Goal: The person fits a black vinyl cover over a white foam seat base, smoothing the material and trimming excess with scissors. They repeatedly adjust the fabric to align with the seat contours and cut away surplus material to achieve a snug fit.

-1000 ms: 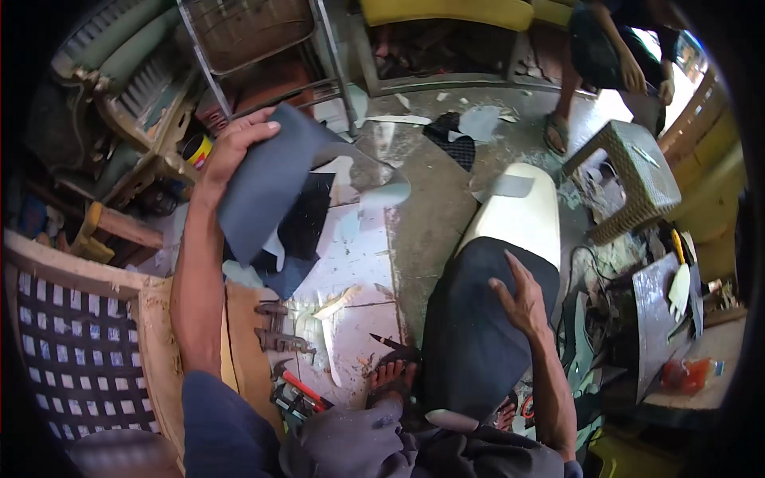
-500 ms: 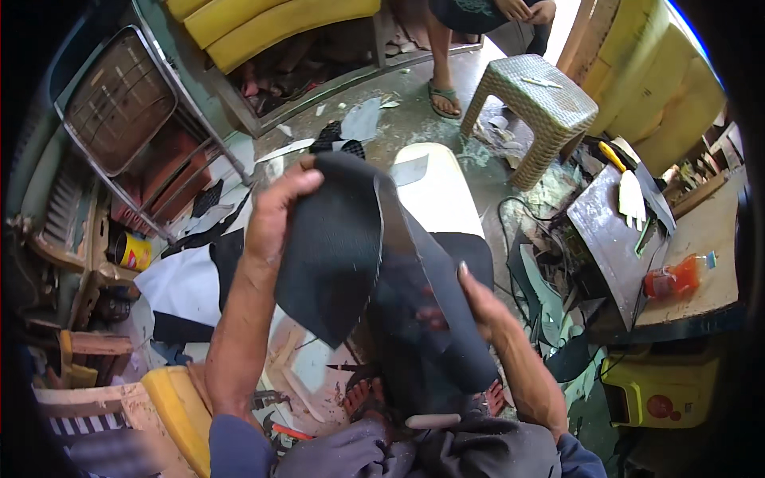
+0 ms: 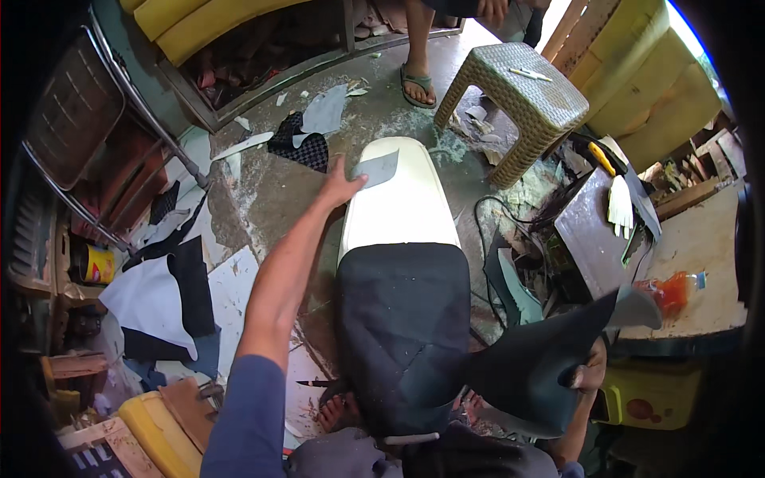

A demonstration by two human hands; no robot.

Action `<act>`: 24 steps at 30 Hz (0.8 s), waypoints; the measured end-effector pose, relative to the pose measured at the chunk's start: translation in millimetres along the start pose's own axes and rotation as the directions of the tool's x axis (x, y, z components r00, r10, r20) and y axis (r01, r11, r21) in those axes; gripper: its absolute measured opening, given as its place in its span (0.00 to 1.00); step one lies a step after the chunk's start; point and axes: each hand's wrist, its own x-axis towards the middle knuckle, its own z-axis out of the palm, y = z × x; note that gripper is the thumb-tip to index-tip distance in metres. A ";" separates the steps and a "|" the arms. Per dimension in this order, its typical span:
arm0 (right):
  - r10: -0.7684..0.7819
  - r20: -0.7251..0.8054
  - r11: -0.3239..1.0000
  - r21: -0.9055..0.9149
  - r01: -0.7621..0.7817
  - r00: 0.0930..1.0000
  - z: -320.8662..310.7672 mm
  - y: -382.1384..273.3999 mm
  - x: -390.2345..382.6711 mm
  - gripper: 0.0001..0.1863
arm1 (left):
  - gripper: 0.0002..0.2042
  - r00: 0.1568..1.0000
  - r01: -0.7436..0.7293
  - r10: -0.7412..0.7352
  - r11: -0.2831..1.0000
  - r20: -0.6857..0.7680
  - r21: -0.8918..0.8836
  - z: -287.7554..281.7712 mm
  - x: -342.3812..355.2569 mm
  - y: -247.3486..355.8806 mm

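A long motorcycle-style seat (image 3: 402, 211) lies lengthwise in front of me, its far part white. Black covering material (image 3: 402, 311) lies over its near part. Stretched forward, my left hand (image 3: 341, 187) is at the seat's far left edge with thumb and fingers apart. Its thumb touches the edge of a small grey sheet piece (image 3: 378, 169) lying on the white part. At the lower right, my right hand (image 3: 588, 373) grips a curled black leatherette sheet (image 3: 534, 362). The sheet's bent end hides part of a bottle with orange-red contents (image 3: 671, 295).
A woven-look stool (image 3: 526, 88) with a pen on top stands at far right. Beside it, a person's sandalled foot (image 3: 417, 84) is on the floor. Material scraps (image 3: 159, 295) lie at left, near a metal-framed chair (image 3: 119, 119). A white glove (image 3: 620, 207) hangs at right.
My left hand has let go of the black sheet and reached forward to the grey piece. The sheet has swung right and down in my right hand, uncovering the seat.
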 end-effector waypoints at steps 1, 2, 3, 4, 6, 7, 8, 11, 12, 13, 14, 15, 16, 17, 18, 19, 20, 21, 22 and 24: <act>-0.012 -0.028 0.999 -0.039 0.011 1.000 -5.4 -4.0 -1.6 0.35 | 0.30 0.980 0.129 -0.120 0.990 0.160 -0.049 13.1 3.9 11.1; -0.010 -0.066 0.999 -0.044 0.007 0.998 -6.2 -6.7 -0.7 0.35 | 0.29 0.920 0.258 -0.224 0.964 0.323 -0.068 18.1 6.4 22.5; 0.005 -0.142 0.996 -0.093 -0.018 0.990 -7.2 -16.2 -9.5 0.34 | 0.22 0.916 0.262 -0.215 0.960 0.338 -0.100 23.9 -1.2 56.9; -0.038 -0.140 0.999 -0.019 0.036 0.989 8.3 -16.7 0.4 0.32 | 0.16 0.961 0.246 -0.226 0.962 0.159 -0.119 -6.5 2.7 28.3; 0.035 -0.057 0.995 0.099 -0.029 0.998 30.0 -21.1 14.4 0.31 | 0.24 0.905 0.360 -0.291 0.913 -0.312 0.194 -89.4 11.7 -32.5; 0.086 -0.116 0.996 0.040 -0.082 0.989 19.3 -30.4 6.9 0.30 | 0.35 0.864 0.503 -0.414 0.745 -0.287 0.438 -66.4 -10.5 52.1; 0.090 -0.001 0.995 0.042 -0.090 0.996 17.4 -30.5 13.2 0.31 | 0.40 0.848 0.527 -0.367 0.661 -0.383 0.533 -104.3 -16.1 57.1; 0.000 0.171 0.995 0.096 -0.016 0.985 44.8 -30.1 45.1 0.34 | 0.29 0.994 0.083 -0.084 0.996 -0.075 -0.027 -136.3 -85.3 79.8; -0.039 0.198 0.994 0.112 0.017 0.979 52.9 -29.2 51.9 0.35 | 0.23 0.917 0.319 -0.136 0.814 0.374 -0.486 -134.2 -117.2 109.6; -0.103 0.191 0.988 0.129 0.079 0.976 58.9 -30.3 55.7 0.36 | 0.23 0.742 0.613 -0.097 0.497 0.663 -0.614 -130.8 -153.3 143.6; -0.133 0.158 0.978 0.178 0.104 0.978 66.1 -32.5 58.5 0.38 | 0.25 0.673 0.717 0.061 0.190 0.737 -0.671 -132.2 -187.5 165.5; -0.161 0.111 0.972 0.193 0.137 0.981 71.7 -41.6 58.5 0.41 | 0.26 0.702 0.680 0.182 0.115 0.688 -0.724 -114.6 -212.2 191.8; -0.186 0.070 0.961 0.219 0.167 0.980 77.2 -42.3 60.7 0.43 | 0.25 0.739 0.617 0.228 0.151 0.634 -0.773 -106.4 -225.2 194.6; -0.196 0.043 0.961 0.208 0.183 0.980 77.6 -44.7 63.4 0.45 | 0.25 0.769 0.553 0.270 0.175 0.580 -0.814 -97.3 -241.0 198.2; -0.168 0.032 0.968 0.197 0.158 0.985 77.7 -38.1 71.0 0.47 | 0.23 0.812 0.440 0.251 0.329 0.527 -0.835 -99.2 -246.8 190.4; -0.127 0.030 0.977 0.175 0.120 0.992 76.9 -31.8 80.0 0.49 | 0.22 0.817 0.444 0.202 0.380 0.541 -0.812 -104.1 -250.6 179.3; -0.087 0.024 0.988 0.134 0.083 0.996 76.2 -30.9 88.6 0.51 | 0.20 0.819 0.447 0.168 0.412 0.548 -0.794 -107.9 -249.1 177.3; -0.071 0.021 0.991 0.114 0.068 0.997 73.6 -28.0 98.0 0.52 | 0.18 0.774 0.563 0.100 0.343 0.626 -0.752 -129.5 -232.6 177.4; -0.007 0.019 0.999 0.038 0.006 1.000 73.6 -30.8 108.8 0.51 | 0.16 0.716 0.663 0.048 0.262 0.696 -0.701 -144.8 -212.7 176.7; 0.113 -0.003 0.989 -0.091 -0.113 0.994 59.5 -26.3 133.0 0.45 | 0.13 0.856 0.517 -0.081 0.120 0.511 -0.847 -154.4 -178.3 172.4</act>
